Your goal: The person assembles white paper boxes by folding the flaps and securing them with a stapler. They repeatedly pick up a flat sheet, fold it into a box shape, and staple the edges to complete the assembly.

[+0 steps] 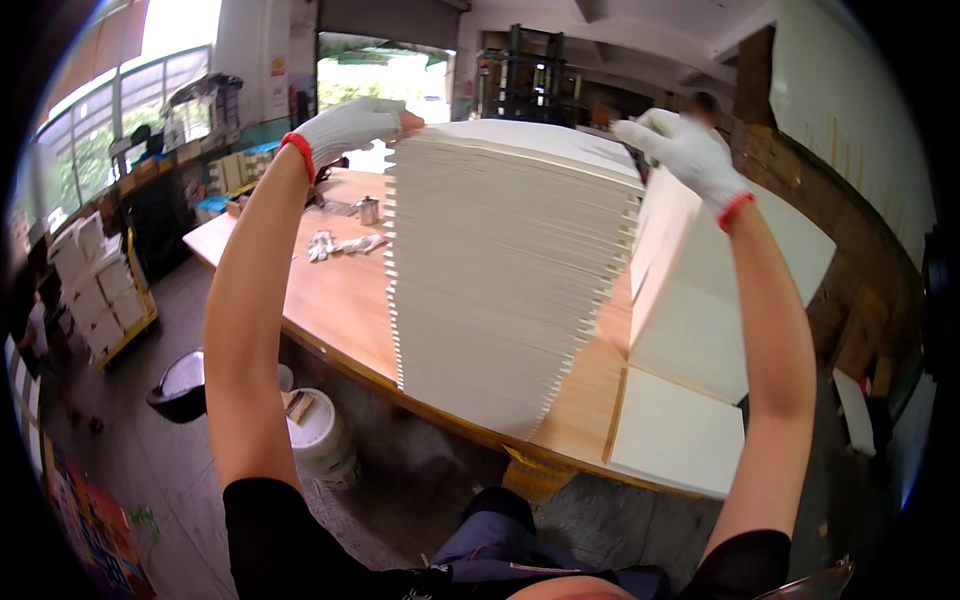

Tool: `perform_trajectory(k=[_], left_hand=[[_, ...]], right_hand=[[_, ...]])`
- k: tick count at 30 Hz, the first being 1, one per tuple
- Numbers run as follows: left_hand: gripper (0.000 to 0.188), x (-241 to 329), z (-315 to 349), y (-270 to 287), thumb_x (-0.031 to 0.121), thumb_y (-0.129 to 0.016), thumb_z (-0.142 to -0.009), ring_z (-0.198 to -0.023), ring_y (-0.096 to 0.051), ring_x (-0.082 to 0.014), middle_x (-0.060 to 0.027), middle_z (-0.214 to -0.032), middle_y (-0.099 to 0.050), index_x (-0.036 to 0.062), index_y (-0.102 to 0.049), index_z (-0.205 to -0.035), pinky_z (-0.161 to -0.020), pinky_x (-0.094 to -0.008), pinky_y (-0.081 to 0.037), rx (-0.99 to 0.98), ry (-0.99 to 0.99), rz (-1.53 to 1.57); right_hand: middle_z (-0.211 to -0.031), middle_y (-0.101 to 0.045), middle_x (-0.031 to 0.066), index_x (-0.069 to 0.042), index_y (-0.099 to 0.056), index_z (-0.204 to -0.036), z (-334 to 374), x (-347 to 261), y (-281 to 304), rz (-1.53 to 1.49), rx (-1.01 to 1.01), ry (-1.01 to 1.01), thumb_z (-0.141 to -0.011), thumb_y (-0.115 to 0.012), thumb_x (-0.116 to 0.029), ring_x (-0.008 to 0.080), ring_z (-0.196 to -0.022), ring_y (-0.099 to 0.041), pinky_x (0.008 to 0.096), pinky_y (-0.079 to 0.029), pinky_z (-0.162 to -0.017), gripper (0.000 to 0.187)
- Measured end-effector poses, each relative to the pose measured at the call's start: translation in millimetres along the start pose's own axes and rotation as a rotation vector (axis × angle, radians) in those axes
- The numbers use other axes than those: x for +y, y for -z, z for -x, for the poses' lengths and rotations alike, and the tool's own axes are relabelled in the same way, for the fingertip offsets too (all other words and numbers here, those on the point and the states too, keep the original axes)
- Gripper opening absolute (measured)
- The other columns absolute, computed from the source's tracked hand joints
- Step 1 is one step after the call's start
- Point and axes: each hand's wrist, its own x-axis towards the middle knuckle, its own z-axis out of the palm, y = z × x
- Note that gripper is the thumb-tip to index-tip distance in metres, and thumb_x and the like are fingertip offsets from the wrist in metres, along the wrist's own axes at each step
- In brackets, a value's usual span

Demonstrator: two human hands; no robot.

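A tall stack of pale cardboard sheets point(500, 270), its edges cut in a toothed, notched pattern, stands on a long wooden table point(340, 300) directly in front of the person. Both arms reach up to the top of the stack. The left hand point(350, 125), in a white work glove with a red cuff, rests on the top left corner, fingers curled over the edge. The right hand point(685, 150), gloved the same way, lies on the top right corner with its fingers spread; whether it grips a sheet cannot be told. The two hands are well apart, one at each side of the stack.

Just to the right, a second pile of flat pale boards point(700, 330) leans and lies on the table. Behind the stack, a small metal cup point(368, 210) and a crumpled white glove point(340, 245) sit on the tabletop. On the floor to the left stand a white bucket point(320, 435) and a dark bin point(182, 385), with stacked white boxes point(95, 290) further off by the windows.
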Motion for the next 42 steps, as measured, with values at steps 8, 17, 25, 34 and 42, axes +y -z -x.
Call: perform_trajectory(k=[8,17,25,34,42], left_hand=[[0.05,-16,1,7,0.034,-0.076,-0.086,-0.089,-0.061,-0.0098,-0.0025,-0.097,-0.07,0.0036,-0.068,-0.125,-0.075,-0.0237,-0.046,-0.074,-0.153,0.041],[0.036,-25,0,5,0.026,-0.076,-0.088,-0.086,-0.061,-0.0098,-0.0024,-0.093,-0.07,0.0017,-0.072,-0.114,-0.078,-0.0242,-0.049,0.0,-0.08,0.096],[0.034,-23,1,0,0.022,-0.076,-0.088,-0.083,-0.062,-0.0106,-0.0046,-0.088,-0.07,-0.0013,-0.072,-0.112,-0.078,-0.0266,-0.05,0.02,-0.128,0.095],[0.033,-35,-6,0,0.026,-0.078,-0.086,-0.082,-0.062,-0.012,-0.0038,-0.085,-0.072,0.0028,-0.076,-0.108,-0.074,-0.0278,-0.048,0.074,-0.162,0.058],[0.029,-34,0,-3,0.025,-0.079,-0.085,-0.08,-0.061,-0.0116,-0.0034,-0.084,-0.072,0.004,-0.077,-0.106,-0.072,-0.0275,-0.046,0.094,-0.211,0.077]], right_hand=[[-0.08,-0.066,0.0039,-0.001,-0.073,-0.101,47,-45,11,0.06,-0.167,0.107,-0.084,-0.075,-0.035,0.0127,-0.077,-0.059,0.0293,-0.046,-0.074,0.038],[-0.082,-0.07,0.0049,0.0,-0.075,-0.102,53,-39,-1,-0.173,-0.138,0.089,-0.085,-0.074,-0.025,0.0114,-0.077,-0.06,0.0282,-0.049,-0.073,0.03],[-0.081,-0.071,0.0058,0.002,-0.075,-0.104,62,-35,-7,-0.116,-0.057,0.142,-0.085,-0.07,-0.026,0.0101,-0.074,-0.06,0.0263,-0.049,-0.07,0.034],[-0.085,-0.072,0.0072,0.003,-0.075,-0.104,63,-37,-7,-0.154,-0.068,0.121,-0.086,-0.07,-0.026,0.0128,-0.078,-0.063,0.0286,-0.05,-0.075,0.035],[-0.087,-0.072,0.0077,0.002,-0.075,-0.103,68,-42,-7,-0.114,-0.042,0.12,-0.086,-0.069,-0.024,0.0142,-0.081,-0.064,0.0301,-0.052,-0.077,0.032]])
